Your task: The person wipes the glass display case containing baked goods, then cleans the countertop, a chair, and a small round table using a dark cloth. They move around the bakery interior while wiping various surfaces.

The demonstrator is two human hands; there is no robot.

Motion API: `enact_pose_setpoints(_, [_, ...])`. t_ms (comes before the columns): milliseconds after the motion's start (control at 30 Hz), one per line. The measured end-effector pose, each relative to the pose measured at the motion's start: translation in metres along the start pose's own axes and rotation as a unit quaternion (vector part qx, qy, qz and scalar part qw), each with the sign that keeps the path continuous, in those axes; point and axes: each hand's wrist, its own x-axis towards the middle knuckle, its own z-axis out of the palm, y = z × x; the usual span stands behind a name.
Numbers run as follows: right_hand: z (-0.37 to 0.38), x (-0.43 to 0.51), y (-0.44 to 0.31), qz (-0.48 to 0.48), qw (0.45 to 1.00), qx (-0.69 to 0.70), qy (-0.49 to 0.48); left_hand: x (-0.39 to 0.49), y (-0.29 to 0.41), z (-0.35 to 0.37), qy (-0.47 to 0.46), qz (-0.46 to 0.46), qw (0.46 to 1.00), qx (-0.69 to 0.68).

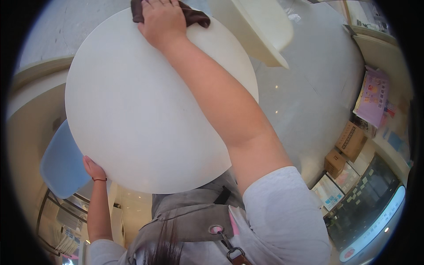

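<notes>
A round white tabletop [142,109] fills the middle of the view. At its far edge my right hand [164,21] lies over a dark brown cloth [198,18], the palm pressing it on the surface; the cloth spreads out on both sides of the hand. My left hand [94,169] is at the near left edge of the tabletop, thumb side up against the rim, with part of its fingers hidden by the edge. A thin dark red band circles the left wrist.
A blue chair [63,162] stands at the left, partly under the tabletop. A cream chair [255,29] is beyond the right far edge. Cardboard boxes [351,140], a purple poster [372,99] and a dark board [367,198] line the right side. A rack is at lower left.
</notes>
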Motion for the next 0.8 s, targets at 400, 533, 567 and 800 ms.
enact_pose_setpoints(400, [-0.215,-0.313,0.042,0.363,0.931,0.006,-0.037,-0.001,-0.012,0.018,0.005,0.013,1.000,0.018])
enact_pose_setpoints(533, [-0.238,-0.409,-0.052,0.246,0.963,-0.033,-0.107,-0.003,-0.006,0.022,-0.028,-0.016,0.999,-0.044])
enact_pose_setpoints(567, [-0.237,-0.417,-0.079,0.178,0.973,-0.017,-0.149,-0.002,-0.005,0.023,-0.047,-0.015,0.996,-0.068])
enact_pose_setpoints(800, [-0.130,-0.372,-0.248,-0.196,0.925,0.136,-0.297,0.000,0.002,0.023,-0.141,-0.023,0.968,-0.205])
